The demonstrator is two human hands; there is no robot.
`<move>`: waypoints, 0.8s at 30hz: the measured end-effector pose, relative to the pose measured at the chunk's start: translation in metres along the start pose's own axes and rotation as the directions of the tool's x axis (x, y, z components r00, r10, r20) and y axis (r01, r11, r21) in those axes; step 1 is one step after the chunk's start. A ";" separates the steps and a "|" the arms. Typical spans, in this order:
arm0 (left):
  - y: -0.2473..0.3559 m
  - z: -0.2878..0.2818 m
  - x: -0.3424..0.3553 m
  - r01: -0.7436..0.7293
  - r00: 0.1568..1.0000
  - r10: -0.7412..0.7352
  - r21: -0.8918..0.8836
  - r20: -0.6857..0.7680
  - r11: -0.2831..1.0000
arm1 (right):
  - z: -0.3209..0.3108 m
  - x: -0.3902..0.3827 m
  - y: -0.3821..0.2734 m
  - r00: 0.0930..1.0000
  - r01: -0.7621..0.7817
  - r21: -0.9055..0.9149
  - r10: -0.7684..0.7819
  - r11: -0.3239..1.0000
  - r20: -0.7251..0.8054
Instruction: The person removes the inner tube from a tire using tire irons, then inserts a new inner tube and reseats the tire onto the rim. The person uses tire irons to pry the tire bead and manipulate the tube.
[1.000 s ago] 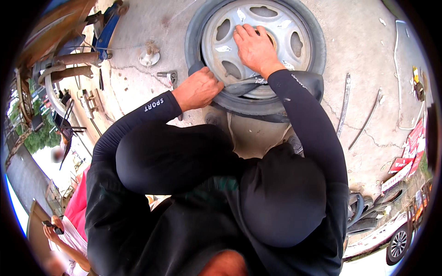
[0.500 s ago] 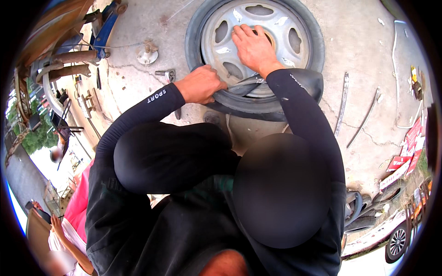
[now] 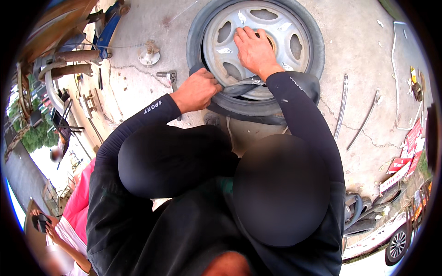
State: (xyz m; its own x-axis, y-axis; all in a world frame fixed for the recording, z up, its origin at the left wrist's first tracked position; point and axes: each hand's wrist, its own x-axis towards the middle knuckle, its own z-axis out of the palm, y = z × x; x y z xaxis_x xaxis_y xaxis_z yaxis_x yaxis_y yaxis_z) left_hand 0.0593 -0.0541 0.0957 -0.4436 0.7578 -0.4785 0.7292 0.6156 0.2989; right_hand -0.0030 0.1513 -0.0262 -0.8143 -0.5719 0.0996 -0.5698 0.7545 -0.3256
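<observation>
A steel wheel (image 3: 281, 32) inside a grey-black tyre (image 3: 315, 43) lies flat on the concrete in front of me. A limp black rubber inner tube (image 3: 244, 87) bunches along the tyre's near side, partly under my right forearm. My left hand (image 3: 199, 89) is closed on black rubber, apparently the tube, at the wheel's lower left. My right hand (image 3: 255, 50) lies over the wheel's centre, fingers slightly apart and bent, fingertips at the hub hole. My feet show partly below the tyre.
A ratchet tool (image 3: 171, 78) and a metal hub part (image 3: 148, 56) lie left, beside rusty machinery (image 3: 69, 69). Two thin strips (image 3: 341, 106) lie right, near red signs (image 3: 398, 163) and piled tyres (image 3: 361, 223). Another person (image 3: 69, 237), lower left, holds a dark device. A car wheel (image 3: 397, 244) shows lower right.
My hands stay on the wheel and rubber with only slight shifts of position. The other person's hands and dark device moved a little.
</observation>
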 end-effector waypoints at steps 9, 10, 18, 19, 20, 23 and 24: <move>-0.002 -0.032 0.006 -0.005 0.996 0.007 -0.019 0.088 1.000 | 0.002 0.002 0.007 0.998 -0.046 -0.035 0.045 0.998 -0.035; -0.003 -0.030 0.007 0.001 0.993 0.005 -0.047 0.120 0.999 | 0.004 0.002 0.008 0.998 -0.040 -0.035 0.039 0.999 -0.042; 0.000 -0.002 0.007 0.025 0.994 -0.012 -0.121 0.111 0.992 | 0.008 -0.001 0.003 0.999 0.032 -0.069 -0.034 0.997 -0.035; -0.004 -0.003 0.005 0.009 0.997 0.002 -0.127 0.081 0.992 | 0.007 -0.001 0.004 0.999 0.022 -0.063 -0.024 0.998 -0.031; -0.005 -0.005 0.003 -0.006 0.999 0.013 -0.131 0.052 0.991 | 0.007 0.000 0.005 1.000 0.012 -0.054 -0.014 0.998 -0.028; -0.004 0.000 0.005 -0.058 0.994 0.067 -0.111 0.082 0.992 | 0.007 -0.003 0.002 1.000 0.003 -0.055 -0.005 0.998 -0.030; -0.004 0.003 0.009 -0.032 0.990 0.042 -0.071 0.136 0.997 | 0.008 -0.004 0.001 0.999 0.002 -0.062 -0.004 0.998 -0.032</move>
State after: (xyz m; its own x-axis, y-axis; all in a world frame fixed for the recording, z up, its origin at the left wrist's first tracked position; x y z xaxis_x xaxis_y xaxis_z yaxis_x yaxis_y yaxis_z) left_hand 0.0540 -0.0506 0.0883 -0.3378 0.7465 -0.5733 0.7042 0.6046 0.3722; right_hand 0.0004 0.1521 -0.0348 -0.8152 -0.5641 0.1313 -0.5771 0.7720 -0.2663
